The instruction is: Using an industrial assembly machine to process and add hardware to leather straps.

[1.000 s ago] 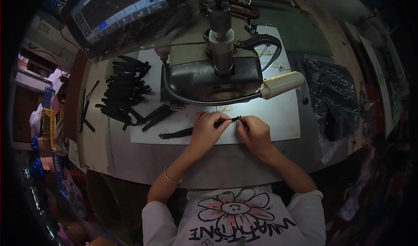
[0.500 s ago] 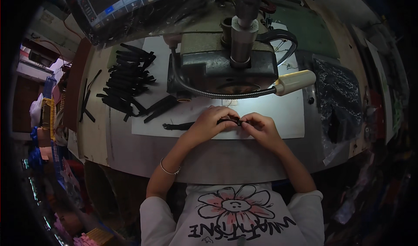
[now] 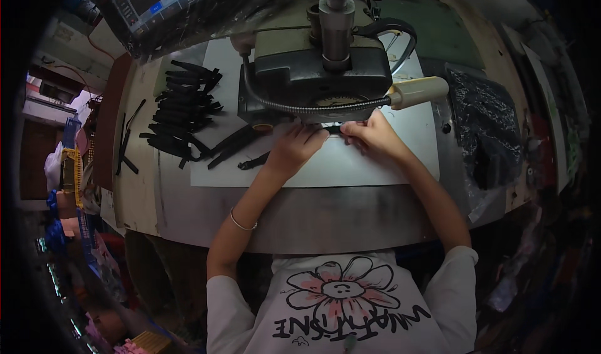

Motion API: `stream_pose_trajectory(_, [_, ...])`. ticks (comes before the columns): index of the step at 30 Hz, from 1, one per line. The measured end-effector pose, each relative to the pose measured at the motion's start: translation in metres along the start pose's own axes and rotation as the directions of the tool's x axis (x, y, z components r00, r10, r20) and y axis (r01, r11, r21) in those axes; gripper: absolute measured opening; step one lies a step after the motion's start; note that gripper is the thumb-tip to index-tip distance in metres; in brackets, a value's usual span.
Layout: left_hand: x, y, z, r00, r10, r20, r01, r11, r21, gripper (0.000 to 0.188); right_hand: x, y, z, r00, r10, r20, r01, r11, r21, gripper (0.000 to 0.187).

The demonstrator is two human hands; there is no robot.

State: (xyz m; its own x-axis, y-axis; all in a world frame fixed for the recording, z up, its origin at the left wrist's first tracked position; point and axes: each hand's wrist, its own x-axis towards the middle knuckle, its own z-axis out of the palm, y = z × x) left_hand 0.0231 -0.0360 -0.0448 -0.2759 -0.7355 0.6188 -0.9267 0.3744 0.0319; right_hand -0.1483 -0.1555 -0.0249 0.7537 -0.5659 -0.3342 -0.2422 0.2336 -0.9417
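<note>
Just under the front of a dark machine head (image 3: 319, 72), both my hands hold one narrow black fabric strip (image 3: 334, 130). The fingers of my left hand (image 3: 295, 147) are closed on it, and its tail trails out to the left over a white board (image 3: 263, 177). My right hand (image 3: 375, 136) pinches the strip's other end between thumb and fingers. A short stretch shows between the two hands; the machine hides what lies behind my fingertips.
Many similar black strips (image 3: 184, 109) lie piled to the left, with two thin dark tools or strips (image 3: 127, 141) beyond. A pale-handled gooseneck lamp (image 3: 419, 92) crosses the machine front. A screen (image 3: 181, 9) stands back left; a clear plastic bag with dark contents (image 3: 485, 128) lies right.
Both hands have moved forward, away from my body, carrying the black strip in under the machine head. The strip's tail has shifted forward with them.
</note>
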Motion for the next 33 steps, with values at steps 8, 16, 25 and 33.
stream_pose_trajectory(8, [-0.003, -0.014, 0.014, 1.000, 0.005, 0.000, -0.005, 0.995, 0.097, 0.015, 0.027, -0.028, -0.005, 0.976, 0.215, -0.019, -0.210, 0.925, -0.316, 0.014])
stream_pose_trajectory(16, [-0.003, -0.016, 0.020, 0.993, -0.100, -0.059, 0.093, 0.990, -0.106, 0.021, 0.024, -0.033, 0.000, 0.978, 0.201, -0.050, -0.205, 0.914, -0.349, 0.017])
stream_pose_trajectory(25, [0.003, -0.013, 0.012, 0.998, 0.040, 0.054, -0.040, 0.999, -0.004, 0.019, 0.036, -0.003, -0.007, 0.970, -0.242, -0.013, 0.185, 0.776, -0.604, 0.019])
stream_pose_trajectory(33, [0.010, -0.010, 0.006, 0.979, 0.171, 0.108, -0.189, 0.963, 0.193, 0.021, 0.002, 0.013, 0.011, 0.704, -0.708, -0.055, 0.406, 0.465, -0.787, 0.020])
